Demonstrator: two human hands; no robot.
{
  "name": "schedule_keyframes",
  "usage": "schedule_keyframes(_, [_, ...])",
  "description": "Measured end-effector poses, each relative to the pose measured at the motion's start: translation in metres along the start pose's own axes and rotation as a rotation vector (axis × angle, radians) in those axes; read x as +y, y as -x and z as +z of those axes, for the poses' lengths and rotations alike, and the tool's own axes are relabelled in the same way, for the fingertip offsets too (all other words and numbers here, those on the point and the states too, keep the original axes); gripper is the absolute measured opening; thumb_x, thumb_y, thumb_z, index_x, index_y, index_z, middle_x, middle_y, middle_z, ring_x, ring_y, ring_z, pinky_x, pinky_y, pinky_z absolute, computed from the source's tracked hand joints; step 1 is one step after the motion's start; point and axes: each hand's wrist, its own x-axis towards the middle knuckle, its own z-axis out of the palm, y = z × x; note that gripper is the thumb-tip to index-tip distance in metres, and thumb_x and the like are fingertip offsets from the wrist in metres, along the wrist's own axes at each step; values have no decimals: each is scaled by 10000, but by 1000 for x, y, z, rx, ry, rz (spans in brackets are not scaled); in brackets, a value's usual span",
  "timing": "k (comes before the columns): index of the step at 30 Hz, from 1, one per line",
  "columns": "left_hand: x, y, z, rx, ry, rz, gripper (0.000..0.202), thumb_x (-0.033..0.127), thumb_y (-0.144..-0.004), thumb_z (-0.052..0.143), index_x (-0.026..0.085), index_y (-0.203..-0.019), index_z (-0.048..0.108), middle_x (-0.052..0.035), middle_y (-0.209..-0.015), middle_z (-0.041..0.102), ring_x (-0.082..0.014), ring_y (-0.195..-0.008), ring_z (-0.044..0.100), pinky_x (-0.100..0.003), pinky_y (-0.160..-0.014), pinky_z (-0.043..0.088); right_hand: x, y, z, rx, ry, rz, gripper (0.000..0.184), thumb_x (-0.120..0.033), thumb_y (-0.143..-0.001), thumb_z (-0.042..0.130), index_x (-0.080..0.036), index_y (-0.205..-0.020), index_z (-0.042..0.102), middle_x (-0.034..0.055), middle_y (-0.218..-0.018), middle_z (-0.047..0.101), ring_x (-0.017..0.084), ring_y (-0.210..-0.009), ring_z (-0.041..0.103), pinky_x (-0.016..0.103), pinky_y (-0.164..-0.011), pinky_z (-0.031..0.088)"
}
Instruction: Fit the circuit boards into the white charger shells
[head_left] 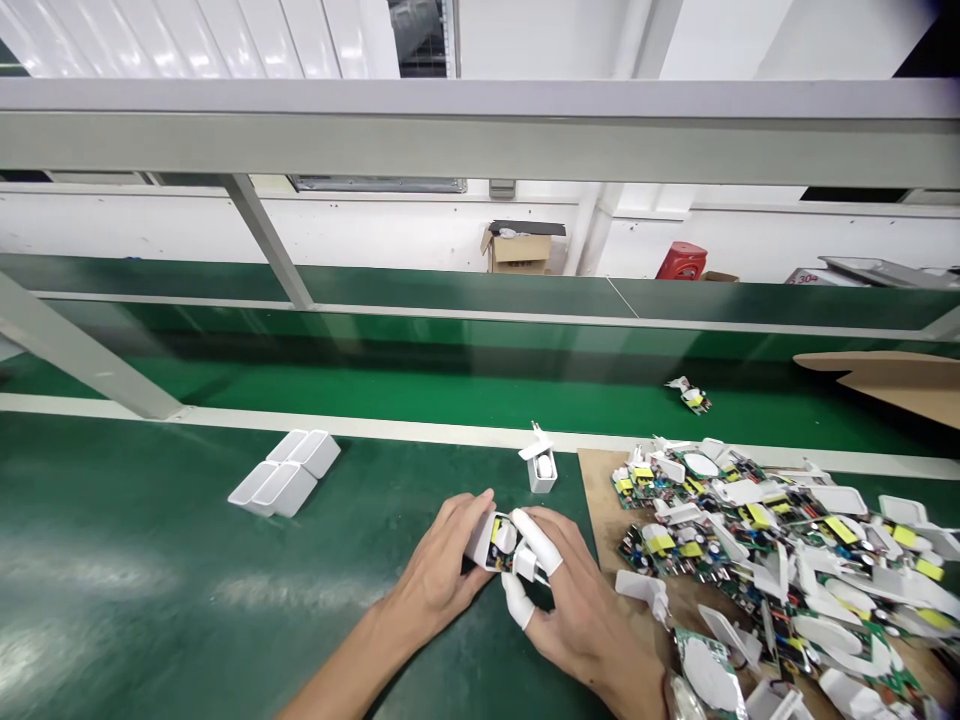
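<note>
while the left hand (442, 562) held the white unit (478, 542) from one side, the right hand (585, 600) gripped it from the other, the two facing each other low in the middle of the view, over the green counter (375, 610). left fingers: curled around the closed part of the casing, parted only as far as its width. right fingers: bent in an arc, index on the far edge and thumb on the near edge of the open end, both wearing white finger covers (536, 540). whether these tips pressed on the rim or on the contents could not be told.

position of unit: between the two sets of fingers, lying tilted, open end toward the right hand. circuit board (506, 537) visible in the opening, with a white round patch and some yellow; a small white end piece (526, 566) sat between right index and thumb.

surroundings: a second housing (543, 475) stood beyond the hands, a board part protruding from its top. four white casings (285, 474) were grouped to the left. a heap of board assemblies (780, 560) covered much of the cardboard sheet (598, 490) at right.
</note>
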Motion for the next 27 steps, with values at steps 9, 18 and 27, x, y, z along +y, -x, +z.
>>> schedule_keyframes(9, [2, 3, 3, -115, 187, -188, 763, 141, -1033, 519, 347, -1665, 145, -110, -1523, 589, -288, -1396, 570, -583, -1191, 461, 7, 4, -4, -27, -182, 31, 566, -241, -1018, 604, -195, -1551, 417, 160, -1402, 615, 281, -1329, 610, 452, -1109, 575])
schedule_keyframes(18, [11, -3, -10, -34, 430, -408, 525, 421, -1128, 389, 302, -1630, 288, -87, -1529, 616, -236, -1328, 651, -448, -1166, 501, 18, 8, 18, -111, -206, 22, 563, -163, -1020, 575, -258, -1563, 463, 133, -1549, 568, 258, -1405, 596, 429, -1176, 522])
schedule_keyframes(27, [22, -3, -12, -7, 336, -507, 537, 456, -1124, 302, 257, -1623, 306, -91, -1474, 669, -261, -1264, 684, -466, -1108, 510, 14, 9, 31, -40, -80, -114, 572, -63, -982, 534, -232, -1528, 508, 160, -1447, 640, 247, -1344, 650, 362, -1090, 587])
